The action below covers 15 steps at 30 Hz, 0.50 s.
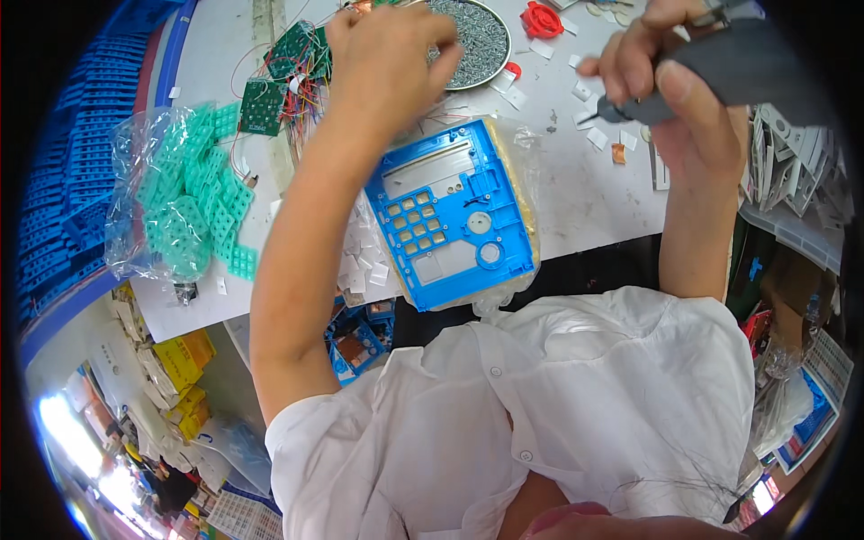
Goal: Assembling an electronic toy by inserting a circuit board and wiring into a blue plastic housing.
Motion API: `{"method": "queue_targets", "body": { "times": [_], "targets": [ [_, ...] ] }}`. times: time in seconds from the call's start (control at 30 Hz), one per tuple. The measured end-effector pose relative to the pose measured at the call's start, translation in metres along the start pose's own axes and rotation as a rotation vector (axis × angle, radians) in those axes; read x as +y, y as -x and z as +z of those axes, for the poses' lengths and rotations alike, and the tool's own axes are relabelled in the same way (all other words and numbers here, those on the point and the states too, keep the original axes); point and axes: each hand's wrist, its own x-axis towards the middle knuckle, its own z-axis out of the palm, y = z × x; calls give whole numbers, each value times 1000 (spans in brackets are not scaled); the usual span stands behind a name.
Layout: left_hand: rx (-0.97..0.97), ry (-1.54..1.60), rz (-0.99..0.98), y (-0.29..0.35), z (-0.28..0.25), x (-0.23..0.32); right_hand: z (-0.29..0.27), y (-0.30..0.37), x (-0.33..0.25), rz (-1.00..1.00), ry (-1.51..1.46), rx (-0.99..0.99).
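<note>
My right hand (670,67) is closed round a dark grey electric screwdriver (738,76), its thin bit pointing left over the table. My left hand (391,58) is raised beside a round dish of small metal screws (477,45), slightly blurred. Its fingers are curled, and whatever they hold, if anything, is hidden. Below the hands lies a blue plastic housing (459,220), inner side up, with a grid of square openings and round holes. It rests on a plastic-wrapped pad (522,193). Green circuit boards (263,106) with thin coloured wires lie to the left of my left hand.
A clear bag of green keypad pieces (189,198) lies at the left, near stacked blue plastic parts (76,180). Small white pieces (360,261) are scattered about. A red round part (542,20) lies at the back. A bin of white-grey parts (796,171) stands right.
</note>
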Motion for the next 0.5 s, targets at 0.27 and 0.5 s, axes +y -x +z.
{"method": "queue_targets", "body": {
  "times": [0.27,0.5],
  "targets": [
    [-90,371,-54,106,-41,102,36,34,-19,73,-488,-188],
    [39,436,-127,129,-38,113,67,45,-23,86,-554,-188]
  ]
}}
